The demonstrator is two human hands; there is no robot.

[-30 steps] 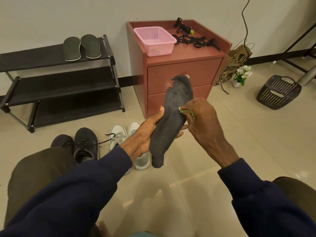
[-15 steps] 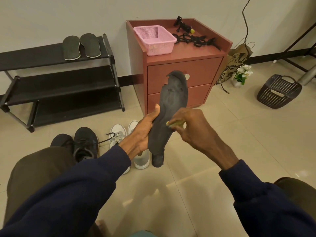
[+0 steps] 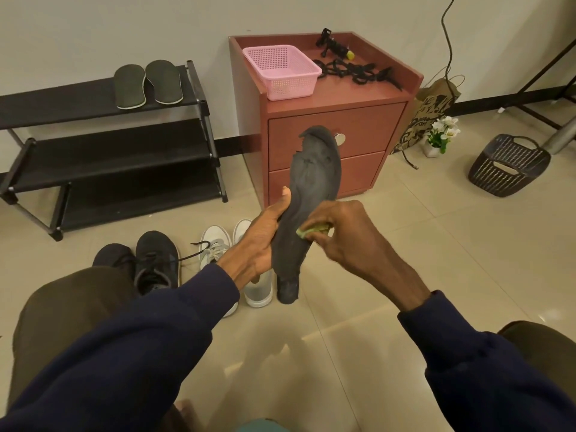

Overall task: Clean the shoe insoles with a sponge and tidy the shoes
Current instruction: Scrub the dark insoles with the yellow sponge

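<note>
My left hand (image 3: pixel 258 241) grips a worn dark grey insole (image 3: pixel 308 188) by its left edge and holds it upright, toe end up, above the floor. My right hand (image 3: pixel 346 238) pinches a small yellow-green sponge (image 3: pixel 311 230) against the insole's lower middle. A pair of black sneakers (image 3: pixel 156 260) and a pair of white sneakers (image 3: pixel 218 244) stand on the floor below my hands. Two dark insoles (image 3: pixel 146 84) lie side by side on the top shelf of the black shoe rack (image 3: pixel 106 151).
A red-brown bedside cabinet (image 3: pixel 336 120) stands behind the insole, with a pink basket (image 3: pixel 282 71) and black laces (image 3: pixel 352 70) on top. To the right are a paper bag (image 3: pixel 433 110), a small flower pot (image 3: pixel 441 135) and a dark basket (image 3: pixel 508 165) on the tiled floor.
My right hand has slid the sponge down the insole from its upper middle to its lower middle. The left hand keeps the insole nearly still.
</note>
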